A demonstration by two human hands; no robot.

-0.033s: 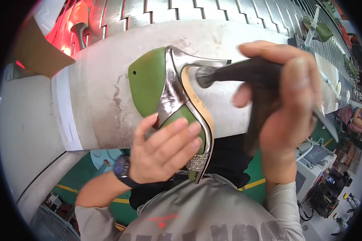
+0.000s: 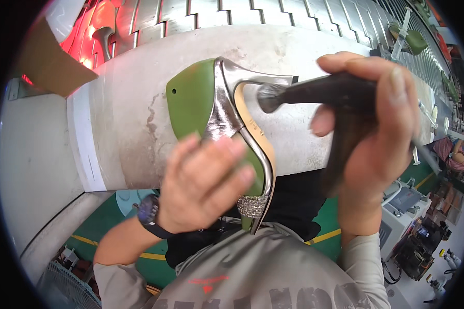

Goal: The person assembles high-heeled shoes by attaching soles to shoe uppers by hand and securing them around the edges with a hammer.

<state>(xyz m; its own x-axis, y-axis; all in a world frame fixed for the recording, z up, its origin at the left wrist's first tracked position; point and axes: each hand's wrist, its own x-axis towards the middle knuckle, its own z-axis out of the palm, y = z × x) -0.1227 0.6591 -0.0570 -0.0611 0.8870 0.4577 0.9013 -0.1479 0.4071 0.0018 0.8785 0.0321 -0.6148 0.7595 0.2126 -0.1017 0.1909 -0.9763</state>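
A high-heeled shoe (image 2: pixel 224 110) lies on its side on the pale work surface (image 2: pixel 131 129), with a green last (image 2: pixel 191 95) inside it. Its heel and straps are metallic silver, its sole edge is tan, and a glittery band (image 2: pixel 252 207) crosses the toe. My left hand (image 2: pixel 201 177), blurred, lies over the shoe's middle with fingers stretched out. In my right hand (image 2: pixel 381 123) is a dark hammer (image 2: pixel 350 95), gripped near its head. The hammer's round face sits in the gap between heel and sole; I cannot tell whether it touches the shoe.
A slatted metal conveyor (image 2: pixel 211 13) runs behind the surface. At the back left, near red light, are a brown panel (image 2: pixel 49 62) and another silver heel (image 2: pixel 104 42). A syringe (image 2: pixel 401 36) lies at the back right. Machinery (image 2: pixel 404 201) stands at the right.
My left hand has shifted slightly up and left over the shoe. My right hand and the hammer have moved a little to the right. The shoe has barely shifted.
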